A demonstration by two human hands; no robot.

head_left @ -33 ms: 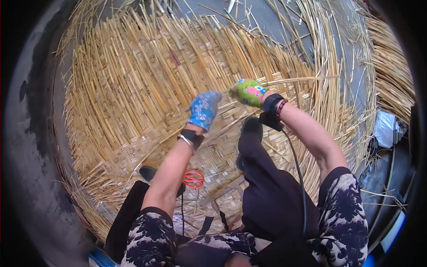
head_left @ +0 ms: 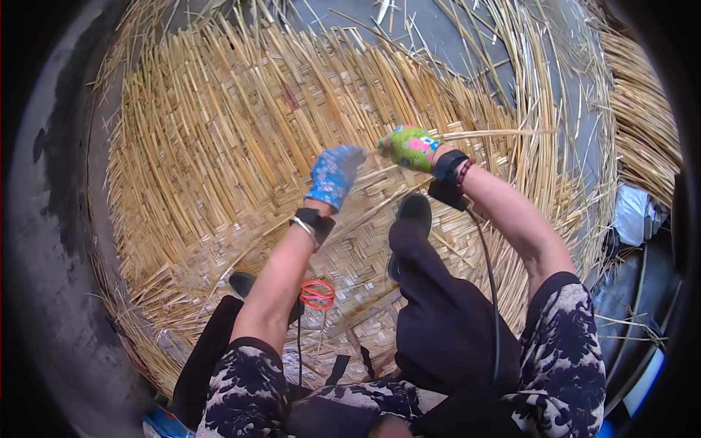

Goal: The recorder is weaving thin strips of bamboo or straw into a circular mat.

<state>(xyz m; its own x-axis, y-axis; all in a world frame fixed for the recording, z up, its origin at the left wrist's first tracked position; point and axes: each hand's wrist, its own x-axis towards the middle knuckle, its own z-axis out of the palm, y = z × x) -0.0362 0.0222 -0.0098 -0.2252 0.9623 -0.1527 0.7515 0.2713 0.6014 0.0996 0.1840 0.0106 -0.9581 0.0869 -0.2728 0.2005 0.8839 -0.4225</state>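
Right grip [head_left: 410, 148] holds straw strip [head_left: 504, 133]

Workshop-like weaving area at floor level, identified by the broad, partly woven mat [head_left: 241, 153] spread over a grey floor [head_left: 437, 33], loose stalks [head_left: 537, 80] strewn alongside, a straw pile [head_left: 642, 109] at right, and red-handled scissors [head_left: 317, 296].

Soft, fairly even light covers the woven mat [head_left: 197, 146], with small pale glints on its nearer strips and only faint shadows. The white plastic [head_left: 630, 214] at right looks almost bleached; the dark trousers [head_left: 449, 314] lose most detail. Motion blurs the fingertips of the left hand [head_left: 334, 177]. Fisheye distortion curves the outer scene, and blackness swallows the corners.
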